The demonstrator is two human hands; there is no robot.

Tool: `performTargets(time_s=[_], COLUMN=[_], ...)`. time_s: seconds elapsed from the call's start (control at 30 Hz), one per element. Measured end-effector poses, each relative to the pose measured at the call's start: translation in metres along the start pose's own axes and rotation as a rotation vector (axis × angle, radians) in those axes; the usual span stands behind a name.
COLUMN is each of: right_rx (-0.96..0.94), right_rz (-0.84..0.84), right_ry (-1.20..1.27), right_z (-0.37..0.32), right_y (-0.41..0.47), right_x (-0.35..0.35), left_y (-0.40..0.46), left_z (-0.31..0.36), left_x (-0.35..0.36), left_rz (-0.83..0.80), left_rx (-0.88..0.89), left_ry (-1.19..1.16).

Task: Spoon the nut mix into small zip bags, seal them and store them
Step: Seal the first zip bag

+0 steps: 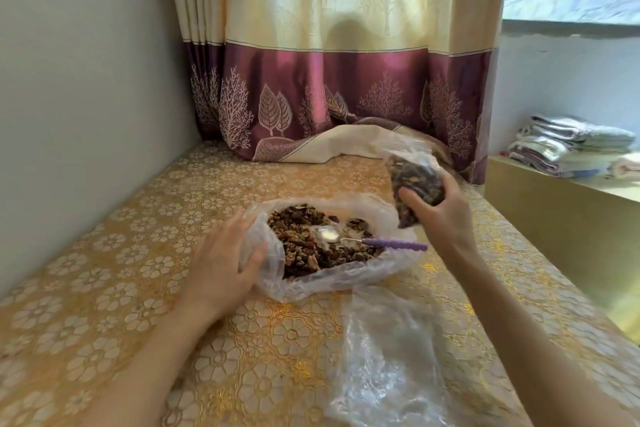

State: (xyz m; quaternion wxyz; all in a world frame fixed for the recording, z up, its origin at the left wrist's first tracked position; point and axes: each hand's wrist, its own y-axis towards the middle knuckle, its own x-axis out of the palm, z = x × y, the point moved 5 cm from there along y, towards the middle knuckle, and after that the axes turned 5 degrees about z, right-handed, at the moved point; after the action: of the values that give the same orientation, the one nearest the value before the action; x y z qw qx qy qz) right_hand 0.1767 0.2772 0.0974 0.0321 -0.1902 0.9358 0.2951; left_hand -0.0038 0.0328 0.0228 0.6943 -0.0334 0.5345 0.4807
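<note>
Worktop (104, 288): glossy embossed floral cover, probably vinyl. Large bag (332, 282): thin crinkled clear plastic. Spoon (349, 238): shiny metal bowl, ribbed purple plastic handle. Curtain (329, 45), twelve o'clock: satiny cloth.

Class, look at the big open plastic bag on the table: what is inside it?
The big bag holds brown nut mix, with a purple-handled spoon lying on top. What lies beneath the mix is covered.

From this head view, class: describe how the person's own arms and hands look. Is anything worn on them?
Both forearms are bare as far as the frame shows: no sleeves, watch or bracelet. The left hand and right hand wear no gloves, and no rings show on the fingers.
</note>
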Motion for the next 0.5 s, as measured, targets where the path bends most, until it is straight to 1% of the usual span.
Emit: performTargets(time_s=[0.07, 0.1, 0.2, 0.3, 0.43, 0.5], right_rx=[0.084, 0.149, 0.284, 0.27, 0.198, 0.204], right_rz=[0.053, 0.061, 0.04, 0.022, 0.054, 0.04], right_ry=[-0.144, -0.205, -0.4, -0.549, -0.637, -0.658], right_z=[0.028, 0.045, 0.084, 0.105, 0.116, 0.122], right_y=[0.018, 0.025, 0.035, 0.038, 0.039, 0.037], right_x=[-0.015, -0.021, -0.031, -0.027, -0.02, -0.02], left_y=[-0.001, -0.001, -0.002, -0.002, -0.001, 0.0], left_z=[-0.009, -0.012, -0.015, -0.016, -0.015, -0.016], left_x=[0.014, 0.018, 0.022, 0.023, 0.023, 0.023], left_rz=[-0.146, -0.181, -0.194, -0.189, -0.185, -0.184], left_rx=[-0.034, -0.042, -0.047, -0.051, -0.042, -0.039], left_ry=[0.071, 0.086, 0.134, 0.179, 0.196, 0.203])
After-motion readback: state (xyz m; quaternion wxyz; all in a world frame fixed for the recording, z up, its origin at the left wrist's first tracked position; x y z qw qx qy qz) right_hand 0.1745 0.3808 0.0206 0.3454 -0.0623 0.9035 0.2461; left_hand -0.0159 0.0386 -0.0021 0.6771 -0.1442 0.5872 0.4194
